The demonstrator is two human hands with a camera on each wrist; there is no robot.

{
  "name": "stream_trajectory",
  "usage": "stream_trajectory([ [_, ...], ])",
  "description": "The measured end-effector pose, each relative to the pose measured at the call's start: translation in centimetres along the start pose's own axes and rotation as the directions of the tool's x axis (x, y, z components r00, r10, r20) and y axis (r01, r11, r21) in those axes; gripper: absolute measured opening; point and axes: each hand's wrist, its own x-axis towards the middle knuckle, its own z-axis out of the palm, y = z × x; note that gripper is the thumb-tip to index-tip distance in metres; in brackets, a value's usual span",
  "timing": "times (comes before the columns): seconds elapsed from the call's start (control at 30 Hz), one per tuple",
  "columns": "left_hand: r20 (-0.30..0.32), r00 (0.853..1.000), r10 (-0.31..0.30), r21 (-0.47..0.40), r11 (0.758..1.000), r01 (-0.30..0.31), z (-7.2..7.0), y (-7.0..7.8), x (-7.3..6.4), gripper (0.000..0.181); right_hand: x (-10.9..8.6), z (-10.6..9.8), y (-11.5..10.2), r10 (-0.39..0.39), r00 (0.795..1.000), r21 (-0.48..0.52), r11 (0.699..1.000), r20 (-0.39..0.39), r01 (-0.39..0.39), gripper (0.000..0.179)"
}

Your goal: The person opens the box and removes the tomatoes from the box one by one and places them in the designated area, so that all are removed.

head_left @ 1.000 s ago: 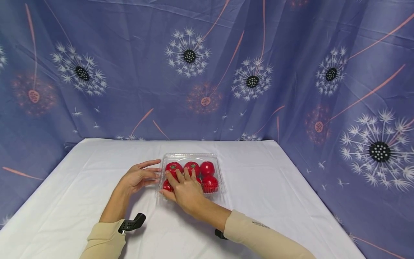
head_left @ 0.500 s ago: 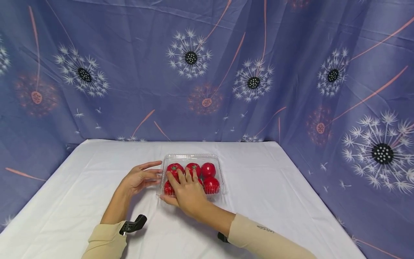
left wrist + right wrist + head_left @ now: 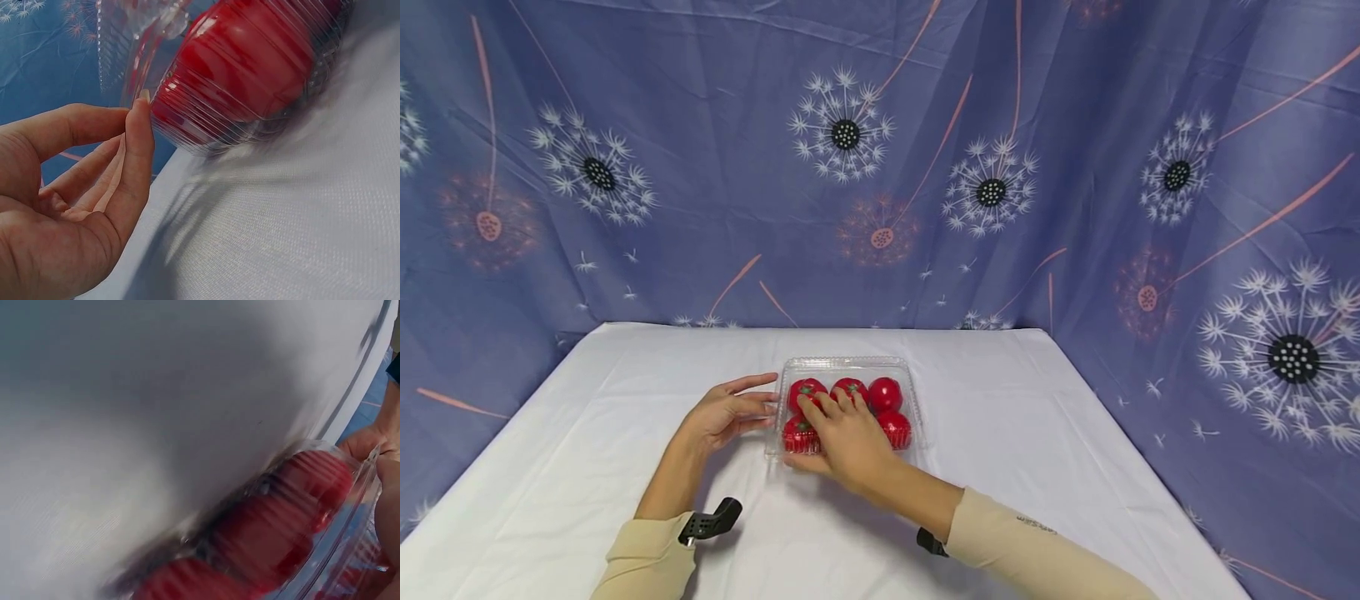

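Note:
A clear plastic clamshell box holding several red tomatoes rests on the white cloth. My left hand is at the box's left side. In the left wrist view, its thumb and finger meet at the rim and pinch it. My right hand lies over the front of the box, fingers spread across its top above the tomatoes, thumb along the front edge. The right wrist view shows the tomatoes through the ribbed wall, with only part of the right hand at the edge. Some tomatoes are hidden beneath it.
The table is covered with a white cloth around the box. A blue curtain with dandelion prints hangs behind it and along the sides. Each wrist carries a black camera mount.
My right hand has slid a little to the right along the front of the box, uncovering more of the front left tomato. My left hand stays at the left rim.

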Motion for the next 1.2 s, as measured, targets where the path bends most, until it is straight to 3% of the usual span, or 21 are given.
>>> stream_trajectory([
  [0.2,-0.016,1.0,-0.001,0.022,1.0,0.001,0.0,0.0,-0.1,0.066,-0.7,-0.4,1.4,-0.078,0.993,-0.024,0.997,-0.091,0.076,0.082],
  [0.3,-0.028,1.0,0.001,0.035,0.999,0.0,0.0,0.0,0.0,0.068,-1.1,-0.6,2.3,-0.121,0.973,-0.055,0.992,-0.195,0.112,0.077],
  [0.4,-0.039,0.999,0.001,0.038,0.999,0.001,0.0,0.1,0.0,0.068,-1.2,-0.8,3.3,-0.17,0.926,-0.107,0.984,-0.338,0.142,0.07],
  [0.53,-0.044,0.999,-0.002,0.035,0.999,0.003,-0.1,0.1,0.0,0.062,-0.9,-1.1,4.6,-0.23,0.838,-0.169,0.971,-0.495,0.167,0.056],
  [0.63,-0.035,0.999,-0.001,0.025,1.0,0.002,-0.1,0.0,0.0,0.058,-0.8,-1.5,5.4,-0.238,0.801,-0.181,0.97,-0.549,0.164,0.047],
  [0.7,-0.03,1.0,0.002,0.013,1.0,-0.001,-0.2,0.0,0.0,0.056,-0.9,-1.7,5.9,-0.221,0.802,-0.168,0.974,-0.555,0.152,0.046],
  [0.93,-0.014,1.0,0.002,-0.004,1.0,-0.002,-0.2,-0.1,0.0,0.055,-2.1,-2.4,7.5,-0.094,0.859,-0.07,0.995,-0.503,0.067,0.051],
  [1.07,-0.009,1.0,0.003,-0.009,1.0,-0.003,-0.1,-0.1,0.0,0.061,-2.8,-2.8,8.5,-0.016,0.864,0.045,0.998,-0.503,0.045,0.055],
  [1.2,-0.002,1.0,0.005,-0.016,1.0,-0.005,-0.1,-0.1,0.1,0.066,-3.4,-3.2,9.2,0.073,0.866,0.186,0.982,-0.495,0.024,0.06],
])
